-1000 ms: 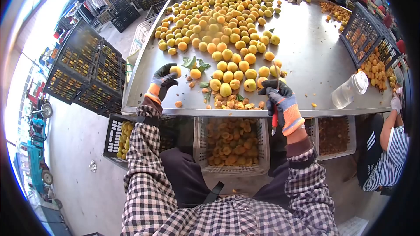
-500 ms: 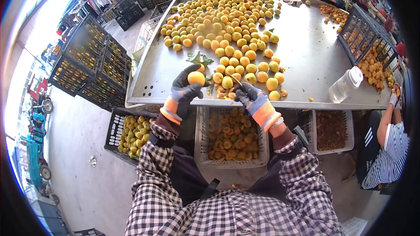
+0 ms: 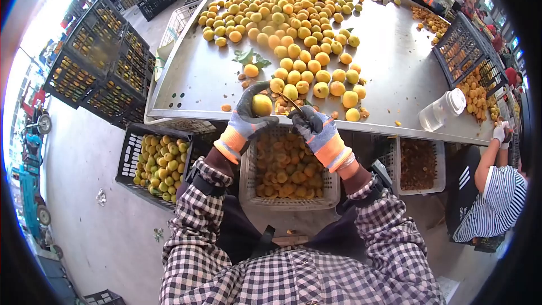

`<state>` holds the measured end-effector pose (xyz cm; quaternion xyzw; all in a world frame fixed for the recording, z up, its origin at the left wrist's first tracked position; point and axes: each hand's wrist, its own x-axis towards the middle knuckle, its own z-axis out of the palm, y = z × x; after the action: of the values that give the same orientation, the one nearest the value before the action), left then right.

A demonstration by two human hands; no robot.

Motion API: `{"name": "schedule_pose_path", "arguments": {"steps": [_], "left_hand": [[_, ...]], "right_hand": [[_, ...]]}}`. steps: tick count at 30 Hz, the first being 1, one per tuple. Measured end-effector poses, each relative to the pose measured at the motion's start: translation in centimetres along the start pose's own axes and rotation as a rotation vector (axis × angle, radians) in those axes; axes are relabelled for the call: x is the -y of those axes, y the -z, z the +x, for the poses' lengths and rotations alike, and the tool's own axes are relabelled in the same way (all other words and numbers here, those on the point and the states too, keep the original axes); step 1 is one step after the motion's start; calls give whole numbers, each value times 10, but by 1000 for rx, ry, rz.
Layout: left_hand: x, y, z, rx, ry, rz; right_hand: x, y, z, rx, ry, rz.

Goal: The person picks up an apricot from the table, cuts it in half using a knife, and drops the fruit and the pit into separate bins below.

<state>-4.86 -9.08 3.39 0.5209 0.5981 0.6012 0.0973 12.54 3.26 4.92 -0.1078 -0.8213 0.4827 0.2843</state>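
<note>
A yellow fruit rests in my gloved left hand, whose fingers curl around it at the near edge of the metal table. My gloved right hand is closed on the handle of a thin curved tool, its tip pointing up and left toward the held fruit. Many whole yellow-green fruits lie just beyond both hands. Beside the left hand are a green leaf and small fruit scraps.
Below the table edge stand a crate of fruit pieces, a dark crate of whole fruit and a crate of brown bits. A lidded clear cup stands at right. Co-workers' hands are at the far right.
The view has shifted, with the crates and table appearing further left. My left hand has turned and closed more around the fruit, and the two hands are closer together.
</note>
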Motion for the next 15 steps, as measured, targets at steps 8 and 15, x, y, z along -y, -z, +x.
{"name": "schedule_pose_path", "arguments": {"steps": [8, 15], "left_hand": [[-4, 5, -1, 26, 404, -458], [-4, 4, -2, -16, 151, -216]], "right_hand": [[-4, -5, 4, 37, -90, 72], [-1, -5, 4, 37, -82, 124]]}}
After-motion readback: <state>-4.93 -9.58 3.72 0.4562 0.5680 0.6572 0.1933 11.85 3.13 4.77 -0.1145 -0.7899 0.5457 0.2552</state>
